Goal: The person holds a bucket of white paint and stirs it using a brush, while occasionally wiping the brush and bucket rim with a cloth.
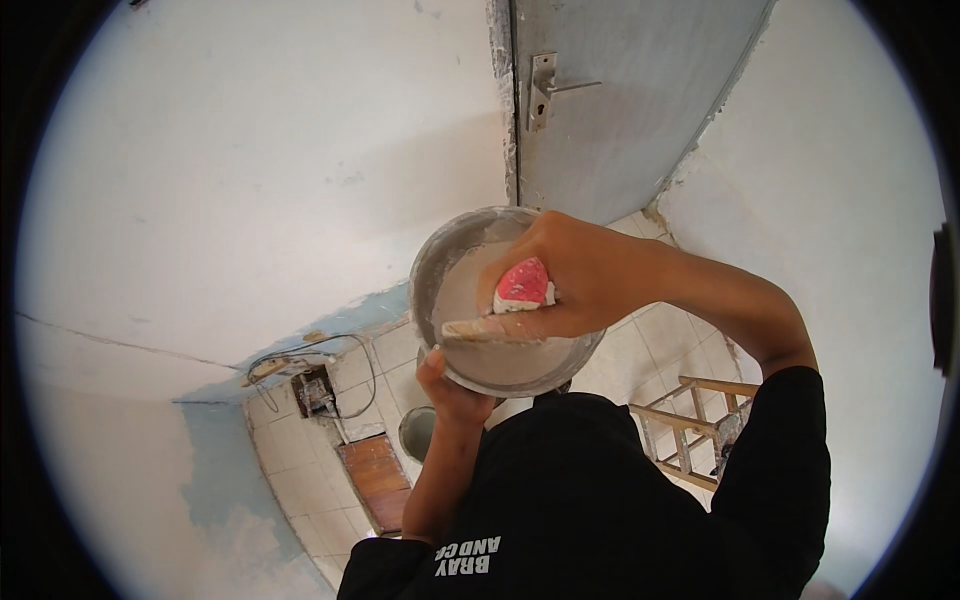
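My left hand (455, 392) grips the near-left rim of a round grey bucket (425, 265), its thumb over the edge and its other fingers hidden below. Wet grey-beige plaster (470, 285) fills the inside of the bucket. Over the bucket, my right hand (545, 270) is closed around a scraper with a red, plaster-smeared handle (524, 282). A pale, plaster-coated edge of the scraper (470, 329) sticks out to the left, low over the plaster. The rest of the tool is hidden by my fingers.
Ahead stands a grey door (610, 120) with a metal lever handle (543, 92). White patched walls (300, 130) rise on both sides. On the tiled floor are a wooden ladder or stool (690, 430), a second bucket (416, 433), a reddish-brown board (377, 480) and a cable (372, 375).
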